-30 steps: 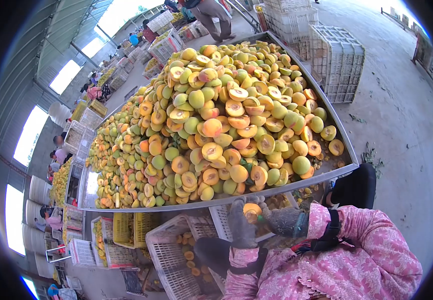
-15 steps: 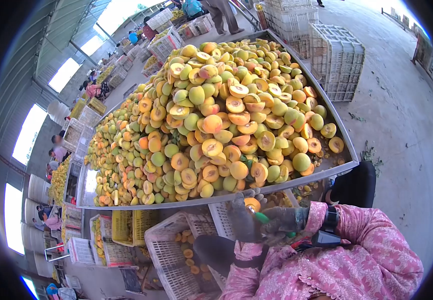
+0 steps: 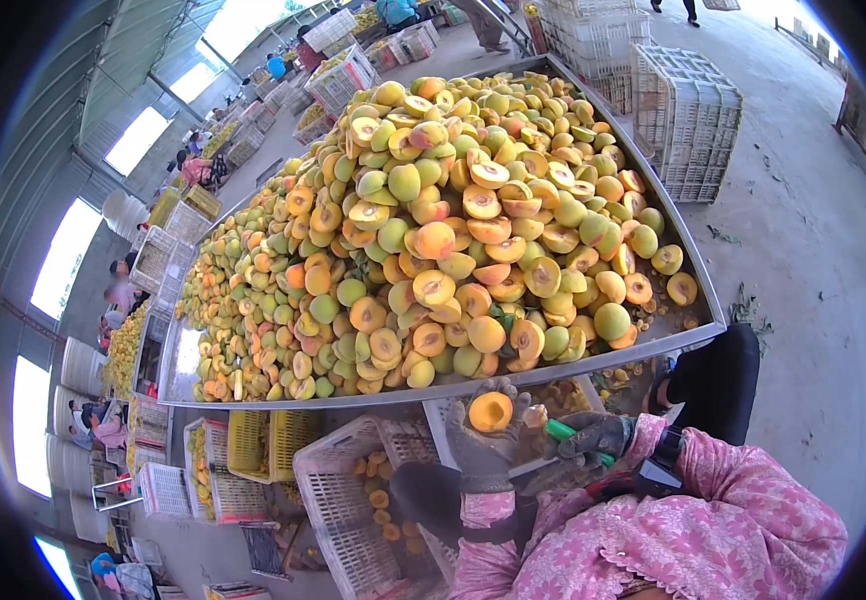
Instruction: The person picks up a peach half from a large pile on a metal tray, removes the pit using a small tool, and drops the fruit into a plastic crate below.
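Below the table's front edge, my gloved left hand (image 3: 481, 432) holds a halved orange fruit (image 3: 490, 411), its cut side facing up and its centre hollow. Just to the right, my gloved right hand (image 3: 598, 438) is wrapped round a green-handled tool (image 3: 559, 430). At the tool's far end is a small brownish lump (image 3: 535, 416), perhaps a pit; it is apart from the fruit. Behind both hands, a large heap of whole and halved fruit (image 3: 435, 240) lies on the metal-rimmed table (image 3: 593, 362).
A white crate (image 3: 348, 505) with some fruit halves stands at the lower left, beside yellow crates (image 3: 271, 445). Stacked crates (image 3: 688, 125) stand behind the table at the right. Several people sit among crates at the far left. My knees flank the hands.
The tool has moved right, away from the fruit, with the small lump at its end. The fruit half now shows its open hollow face. The view has shifted slightly.
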A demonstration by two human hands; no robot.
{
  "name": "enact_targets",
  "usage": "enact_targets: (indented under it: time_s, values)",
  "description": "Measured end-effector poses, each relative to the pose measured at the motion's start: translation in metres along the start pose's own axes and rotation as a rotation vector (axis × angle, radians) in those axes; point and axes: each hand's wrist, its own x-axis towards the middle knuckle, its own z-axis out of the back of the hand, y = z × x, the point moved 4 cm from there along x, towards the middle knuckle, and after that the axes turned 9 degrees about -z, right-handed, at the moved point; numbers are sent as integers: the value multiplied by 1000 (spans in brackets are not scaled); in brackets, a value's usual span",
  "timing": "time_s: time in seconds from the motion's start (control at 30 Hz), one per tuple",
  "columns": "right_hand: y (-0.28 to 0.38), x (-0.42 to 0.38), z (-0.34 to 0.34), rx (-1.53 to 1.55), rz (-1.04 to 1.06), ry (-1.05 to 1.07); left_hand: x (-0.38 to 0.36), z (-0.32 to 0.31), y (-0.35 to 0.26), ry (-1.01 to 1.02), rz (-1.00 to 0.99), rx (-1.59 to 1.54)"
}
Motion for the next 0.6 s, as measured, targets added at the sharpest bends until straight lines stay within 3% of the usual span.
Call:
enact_targets:
  time_s: [0.03, 0.1, 0.17, 0.23, 0.3, 0.43, 0.5, 0.57, 0.6]
  values:
    - [-23, 22, 30, 1, -5, 12, -1, 4, -10, -33, -18, 0]
    - [-64, 64, 90, -1334, 141, -664, -5, 18, -37, -65, -101, 99]
    - [-63, 61, 87, -1306, 132, -688, -22, 48, -93, -128, -650, 1001]
    - [-52, 47, 81, -1275, 119, -716, -46, 49, -139, -85, -516, 324]
    - [-39, 34, 69, -1286, -89, -668, -57, 81, -177, 178, -277, 501]
    - [-55, 39, 80, -1348, 61, -659, -60, 49, -180, -190, -761, 1217]
    - [-66, 44, 89, -1360, 235, -619, -30, 11, -143, -143, -760, 1260]
    - [-86, 49, 100, -1383, 226, -589, 6, -30, -89, -81, -649, 1310]
    - [-90, 48, 104, -1405, 215, -554, 36, -23, -70, 72, -696, 1516]
